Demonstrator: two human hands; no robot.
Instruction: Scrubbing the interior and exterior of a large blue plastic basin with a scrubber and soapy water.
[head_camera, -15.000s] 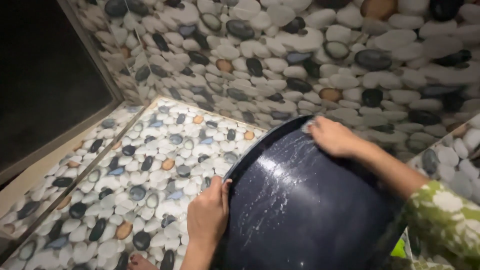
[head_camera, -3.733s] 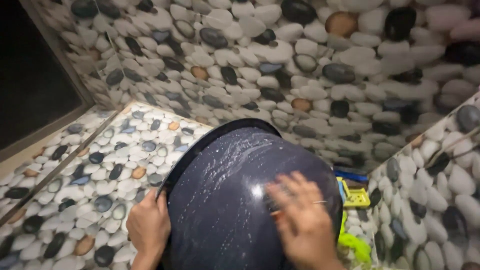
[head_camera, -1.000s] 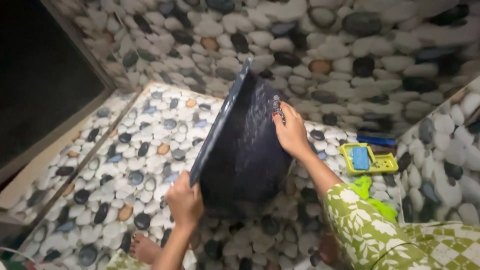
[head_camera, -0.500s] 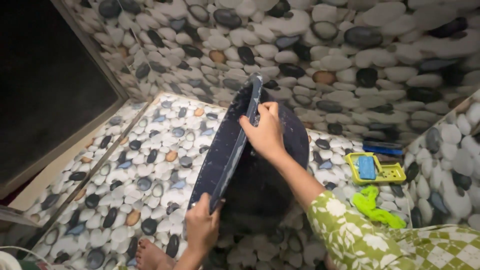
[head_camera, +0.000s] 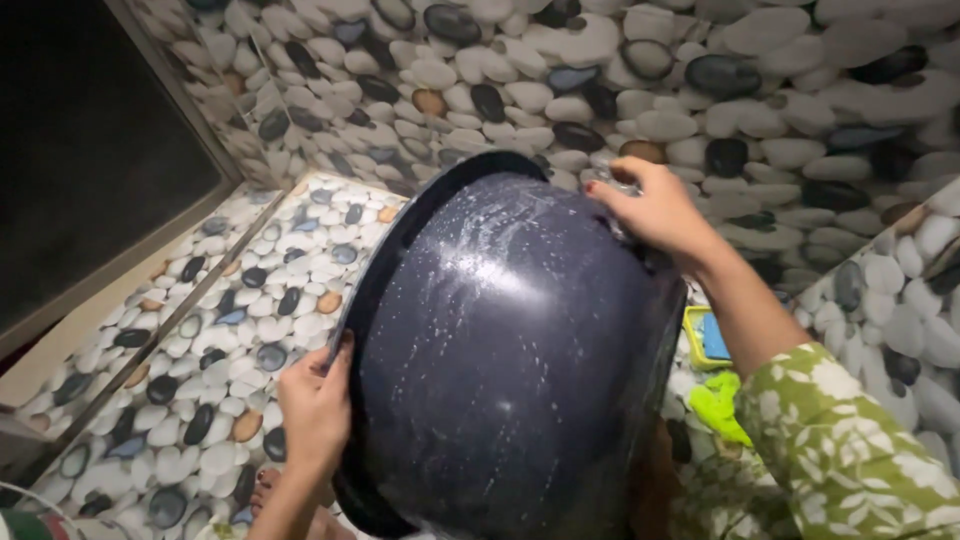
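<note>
A large dark blue plastic tub (head_camera: 510, 350) is tipped up in front of me, its rounded outside facing me and streaked with white soap suds. My left hand (head_camera: 315, 410) grips the tub's rim at the lower left. My right hand (head_camera: 650, 210) presses on the tub's upper right side, fingers closed on a small metallic scrubber (head_camera: 622, 186) that is mostly hidden. My right sleeve is green with a white pattern.
Pebble-patterned tiles cover the floor (head_camera: 230, 300) and walls (head_camera: 700, 80). A dark doorway (head_camera: 80, 150) lies to the left. A yellow soap dish (head_camera: 705, 340) with a blue bar and a bright green cloth (head_camera: 722, 405) sit at the right. My bare foot (head_camera: 265, 490) shows below.
The tub has turned from edge-on to its rounded outside facing me and come closer. My right hand moved from the rim to the upper right side. My left hand stays on the rim.
</note>
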